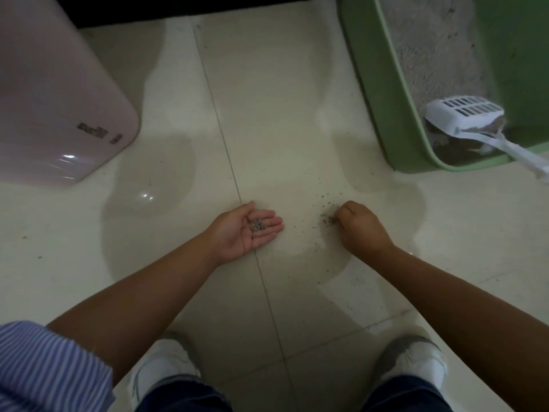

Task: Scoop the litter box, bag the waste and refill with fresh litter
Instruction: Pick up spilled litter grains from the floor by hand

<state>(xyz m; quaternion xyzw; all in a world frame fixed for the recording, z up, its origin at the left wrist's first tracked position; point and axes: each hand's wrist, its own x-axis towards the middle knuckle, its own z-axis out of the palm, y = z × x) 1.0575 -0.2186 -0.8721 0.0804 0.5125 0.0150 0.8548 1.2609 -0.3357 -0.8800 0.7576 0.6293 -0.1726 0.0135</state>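
The left hand lies flat and open, palm up, with litter bits in it. The right hand pinches spilled litter on the floor. The green litter box sits near, with a white scoop inside.

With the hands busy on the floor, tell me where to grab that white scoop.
Grip the scoop by its long handle, coming from the near right. The handle sticks out over the green litter box rim toward the person, free of litter, while the slotted head lies face down inside the box.
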